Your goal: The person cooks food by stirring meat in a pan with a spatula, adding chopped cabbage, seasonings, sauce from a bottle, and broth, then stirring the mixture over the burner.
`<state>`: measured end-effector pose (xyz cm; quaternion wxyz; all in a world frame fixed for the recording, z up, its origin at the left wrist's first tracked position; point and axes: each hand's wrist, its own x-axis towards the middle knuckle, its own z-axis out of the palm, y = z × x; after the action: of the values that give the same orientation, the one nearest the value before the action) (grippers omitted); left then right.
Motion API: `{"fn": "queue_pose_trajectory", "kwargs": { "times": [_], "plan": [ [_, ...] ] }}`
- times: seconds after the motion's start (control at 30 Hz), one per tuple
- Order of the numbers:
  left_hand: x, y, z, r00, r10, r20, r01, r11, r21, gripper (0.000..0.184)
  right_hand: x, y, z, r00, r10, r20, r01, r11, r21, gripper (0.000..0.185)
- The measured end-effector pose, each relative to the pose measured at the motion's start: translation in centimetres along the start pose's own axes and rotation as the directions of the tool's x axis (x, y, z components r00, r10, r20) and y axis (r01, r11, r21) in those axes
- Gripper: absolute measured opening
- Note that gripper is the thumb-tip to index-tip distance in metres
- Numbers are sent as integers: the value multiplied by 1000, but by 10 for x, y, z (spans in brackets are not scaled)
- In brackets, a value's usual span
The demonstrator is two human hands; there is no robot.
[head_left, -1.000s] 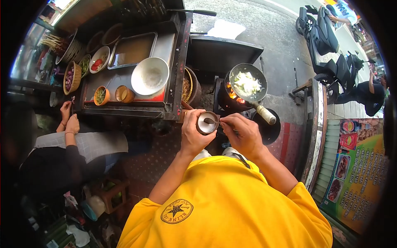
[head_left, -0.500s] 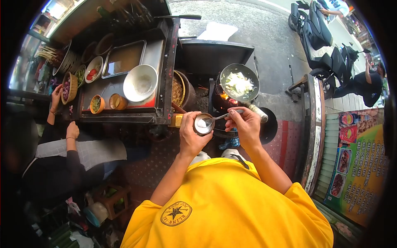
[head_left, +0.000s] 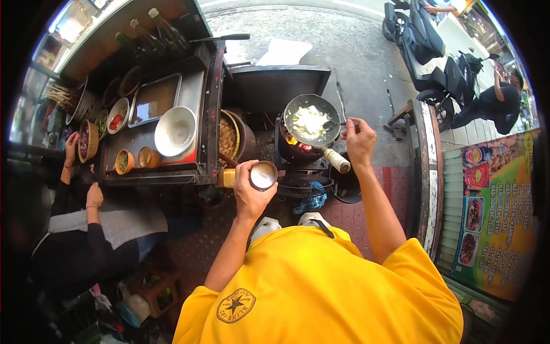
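Observation:
My left hand point(head_left: 252, 195) is wrapped round a small round container point(head_left: 263, 175) of white contents, held upright. Raised at the pan's right edge, my right hand point(head_left: 360, 140) pinches the handle of a spoon point(head_left: 330, 125), whose bowl is over the pan. The dark pan point(head_left: 291, 107) holds pale chopped food point(head_left: 310, 121) and sits on a stove point(head_left: 289, 156) with flames and embers beneath. Its light-wrapped handle point(head_left: 337, 161) points toward me, below my right hand.
At left, a cart point(head_left: 203, 135) bears a white bowl point(head_left: 175, 131), a metal tray point(head_left: 154, 100) and small bowls. Another person's hand point(head_left: 94, 195) is near it. A wooden bench point(head_left: 427, 172) stands right; a dark wok point(head_left: 346, 186) and blue cloth point(head_left: 312, 199) lie under the stove.
My right hand has lifted the spoon out of the container and carried it up to the pan. My left hand still holds the container, a little further left. The whole view has shifted.

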<state>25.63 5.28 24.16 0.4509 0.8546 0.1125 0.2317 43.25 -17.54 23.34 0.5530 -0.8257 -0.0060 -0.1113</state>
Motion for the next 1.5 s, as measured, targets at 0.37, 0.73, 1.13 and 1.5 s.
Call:
{"fn": "queue_pose_trajectory", "kwargs": {
  "times": [0.37,0.73,1.13,1.5],
  "plan": [
    [-1,20,15,1000,12,25,-13,1000,6,59,-88,-70,18,852,-71,519,-100,951,294,10],
    [-5,17,26,999,-39,-7,39,999,34,57,-69,-42,10,780,341,525,-617,555,557,14],
    [-17,15,16,994,-102,-45,102,995,-12,58,-19,-59,-32,963,-137,234,69,958,279,9],
    [-12,21,-45,987,-117,-108,103,987,-125,61,-74,-140,51,608,-356,710,228,935,273,24]
  ]
}}
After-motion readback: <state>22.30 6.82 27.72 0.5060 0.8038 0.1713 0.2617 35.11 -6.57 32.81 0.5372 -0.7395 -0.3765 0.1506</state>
